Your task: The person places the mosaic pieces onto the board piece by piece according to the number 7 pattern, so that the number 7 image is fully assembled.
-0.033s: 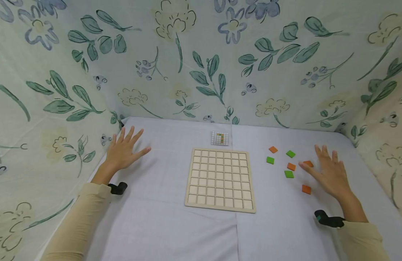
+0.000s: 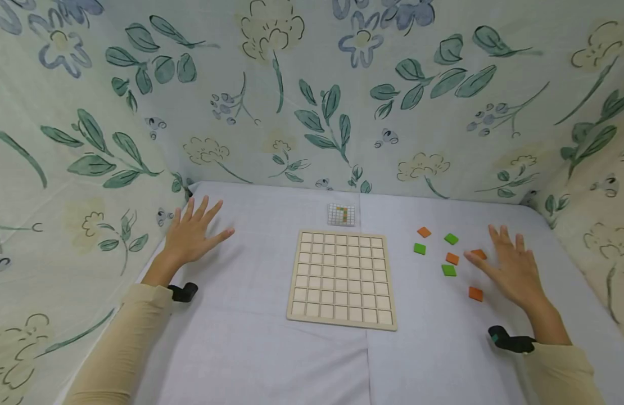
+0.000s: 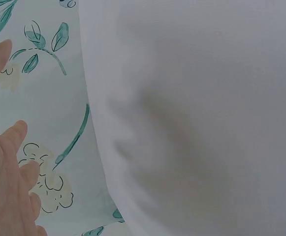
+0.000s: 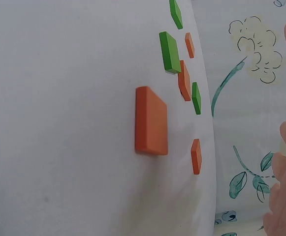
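A square wooden grid board (image 2: 340,279) lies in the middle of the white-covered table. Right of it are several small square tiles, among them a green tile (image 2: 448,270) and an orange tile (image 2: 475,293). My right hand (image 2: 514,273) hovers by these tiles with fingers spread and nothing held; its thumb partly hides another orange tile (image 2: 479,254). On the far left, my left hand (image 2: 190,233) is held above the cloth, fingers spread, touching no object. The nearest orange tile (image 4: 151,121) looks large in the right wrist view.
Behind the board lies a small grid card (image 2: 340,215) with an orange and green pattern. Floral fabric (image 2: 271,140) rises along the back and sides. A white cloth (image 2: 241,360) with some creases covers the table.
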A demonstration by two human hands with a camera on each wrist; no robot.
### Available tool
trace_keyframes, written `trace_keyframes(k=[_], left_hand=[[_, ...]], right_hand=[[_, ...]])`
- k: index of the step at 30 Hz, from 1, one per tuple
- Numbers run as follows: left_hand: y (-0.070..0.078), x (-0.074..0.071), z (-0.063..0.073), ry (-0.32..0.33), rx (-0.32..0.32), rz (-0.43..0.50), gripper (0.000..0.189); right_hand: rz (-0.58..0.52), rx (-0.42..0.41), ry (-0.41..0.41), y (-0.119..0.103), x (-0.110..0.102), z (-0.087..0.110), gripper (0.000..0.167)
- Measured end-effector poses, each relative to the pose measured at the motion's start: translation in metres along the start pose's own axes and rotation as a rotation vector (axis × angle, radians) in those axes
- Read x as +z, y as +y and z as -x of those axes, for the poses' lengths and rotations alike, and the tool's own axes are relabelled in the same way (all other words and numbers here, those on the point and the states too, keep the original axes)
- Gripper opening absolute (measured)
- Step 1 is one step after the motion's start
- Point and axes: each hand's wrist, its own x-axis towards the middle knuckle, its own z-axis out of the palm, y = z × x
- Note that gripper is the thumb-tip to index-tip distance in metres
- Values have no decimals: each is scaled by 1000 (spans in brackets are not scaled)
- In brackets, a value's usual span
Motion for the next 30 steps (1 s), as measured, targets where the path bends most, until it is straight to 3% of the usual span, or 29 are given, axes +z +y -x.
trace_keyframes(k=[21,30], left_hand=[[3,6,0,-6,23,31,89],[13,7,-3,-37,50,79,88]], right_hand=[[-102,-41,10,2,-8,1,88],[-214,-1,-10,-6,-9,-1,89]])
